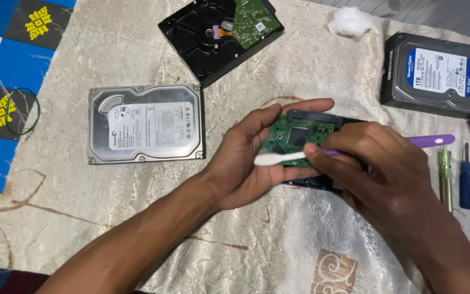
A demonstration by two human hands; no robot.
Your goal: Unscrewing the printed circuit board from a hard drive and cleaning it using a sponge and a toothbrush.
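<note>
Circuit board (297,135) in left grip (257,158), toothbrush (284,158) in right grip (376,163), above cream cloth (110,190).

Bare cloth (137,218) lies open; screwdrivers (455,174) apparently crowd the right.

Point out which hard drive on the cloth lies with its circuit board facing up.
The black hard drive at the top centre: its green board and black underside show. The silver drive and blue-labelled drive lie label-up.
</note>
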